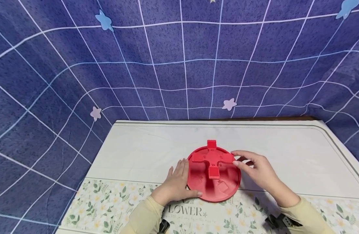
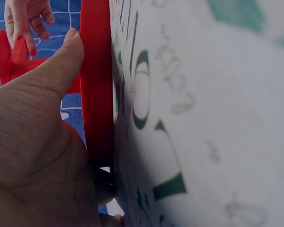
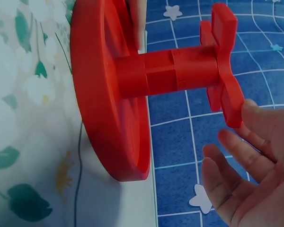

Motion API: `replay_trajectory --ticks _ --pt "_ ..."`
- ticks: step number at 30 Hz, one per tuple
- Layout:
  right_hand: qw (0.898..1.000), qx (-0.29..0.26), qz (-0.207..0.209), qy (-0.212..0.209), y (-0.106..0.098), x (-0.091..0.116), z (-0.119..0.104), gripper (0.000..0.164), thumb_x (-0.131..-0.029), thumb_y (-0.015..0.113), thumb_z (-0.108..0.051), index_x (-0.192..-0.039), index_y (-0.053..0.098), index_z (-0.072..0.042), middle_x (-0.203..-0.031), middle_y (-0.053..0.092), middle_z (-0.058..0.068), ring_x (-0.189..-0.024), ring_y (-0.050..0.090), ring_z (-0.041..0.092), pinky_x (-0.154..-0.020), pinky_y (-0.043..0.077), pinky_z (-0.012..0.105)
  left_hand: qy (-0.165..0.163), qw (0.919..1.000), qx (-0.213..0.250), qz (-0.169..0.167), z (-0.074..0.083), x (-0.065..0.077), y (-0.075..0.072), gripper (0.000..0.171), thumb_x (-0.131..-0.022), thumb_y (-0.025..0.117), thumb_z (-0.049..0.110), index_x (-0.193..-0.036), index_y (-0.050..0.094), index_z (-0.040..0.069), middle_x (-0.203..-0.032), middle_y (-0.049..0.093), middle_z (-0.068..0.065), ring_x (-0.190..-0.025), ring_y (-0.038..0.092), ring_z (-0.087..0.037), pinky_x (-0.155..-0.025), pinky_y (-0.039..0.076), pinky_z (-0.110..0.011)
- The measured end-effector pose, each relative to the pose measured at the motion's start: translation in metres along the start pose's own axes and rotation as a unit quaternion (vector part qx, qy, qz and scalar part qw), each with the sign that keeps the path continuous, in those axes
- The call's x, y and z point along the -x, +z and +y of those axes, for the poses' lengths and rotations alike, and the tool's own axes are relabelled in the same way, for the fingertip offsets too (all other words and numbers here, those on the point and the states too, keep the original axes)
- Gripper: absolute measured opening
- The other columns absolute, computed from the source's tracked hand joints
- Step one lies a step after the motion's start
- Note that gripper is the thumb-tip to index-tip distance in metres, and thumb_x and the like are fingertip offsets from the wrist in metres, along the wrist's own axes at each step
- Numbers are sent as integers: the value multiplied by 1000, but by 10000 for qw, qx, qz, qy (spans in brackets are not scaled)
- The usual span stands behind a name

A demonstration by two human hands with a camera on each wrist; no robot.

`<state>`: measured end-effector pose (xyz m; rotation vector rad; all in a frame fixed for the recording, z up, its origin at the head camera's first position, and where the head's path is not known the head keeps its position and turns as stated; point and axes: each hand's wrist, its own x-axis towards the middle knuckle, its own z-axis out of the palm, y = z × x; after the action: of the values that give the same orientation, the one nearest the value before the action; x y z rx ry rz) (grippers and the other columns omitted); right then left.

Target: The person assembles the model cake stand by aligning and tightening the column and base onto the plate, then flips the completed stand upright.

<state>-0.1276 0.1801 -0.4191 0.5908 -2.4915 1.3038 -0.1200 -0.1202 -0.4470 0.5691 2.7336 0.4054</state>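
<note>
A red plastic stand has a round tray base [image 1: 223, 191] with a raised rim, lying on the table. From its middle rises a short post [image 3: 161, 73], topped by a four-armed cross [image 1: 213, 158] with upturned ends. My left hand [image 1: 176, 182] holds the base at its left front, thumb over the rim and the other fingers along the outer side. At the cross's right arm, my right hand [image 1: 259, 169] pinches the end between thumb and forefinger. Its remaining fingers [image 3: 227, 179] hang loosely below that arm in the right wrist view.
The table wears a white cover [image 1: 144, 149] with a flowered, lettered band [image 1: 109, 204] along the near side. A blue curtain with white grid lines [image 1: 167, 74] and stars hangs behind and at both sides. Dark wrist gear [image 1: 282, 221] shows by the sleeves.
</note>
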Motion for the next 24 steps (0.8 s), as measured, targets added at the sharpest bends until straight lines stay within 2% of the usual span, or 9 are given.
replay_trajectory --ticks 5,11,14,17,21,24 --pt "9992 -321 -159 170 -1 7 -3 29 -81 80 -11 -108 71 -11 -95 72 -5 -80 65 7 -67 54 25 -20 10000 -10 0 1 0 -2 120 -79 58 75 -154 7 -3 -161 7 -20 -148 4 -35 -116 8 -56" --pt "9992 -279 -256 -123 5 12 -9 25 -77 83 -11 -99 73 -16 -87 69 -11 -75 62 5 -66 53 25 -35 10000 -21 -2 1 0 -1 121 -78 58 76 -155 5 -2 -162 5 -18 -148 2 -34 -116 6 -55" --pt "9990 -94 -311 -299 9 12 -15 26 -74 85 -14 -96 73 -20 -83 66 -15 -72 60 6 -63 52 27 -18 10000 -15 2 1 0 -1 121 -78 58 76 -155 5 -2 -162 5 -18 -148 2 -34 -116 7 -56" --pt "9983 134 -339 -459 13 12 -20 30 -71 87 -17 -97 74 -21 -87 67 -14 -73 60 7 -61 51 28 -2 10000 22 8 1 0 -1 120 -79 58 75 -155 6 -2 -162 6 -19 -148 3 -34 -116 8 -56" --pt "9954 604 -327 -673 21 11 -27 32 -71 88 -26 -99 74 -20 -98 70 -10 -82 64 6 -67 55 28 -1 10000 43 26 1 -1 -1 120 -79 59 74 -155 7 -3 -161 7 -19 -148 4 -35 -116 9 -56" --pt "9907 1029 -287 -838 26 10 -31 34 -72 87 -34 -99 75 -18 -99 71 -8 -86 65 6 -73 56 31 -2 10000 27 44 1 -1 -1 120 -79 60 74 -154 8 -3 -161 8 -20 -148 5 -35 -116 10 -56"
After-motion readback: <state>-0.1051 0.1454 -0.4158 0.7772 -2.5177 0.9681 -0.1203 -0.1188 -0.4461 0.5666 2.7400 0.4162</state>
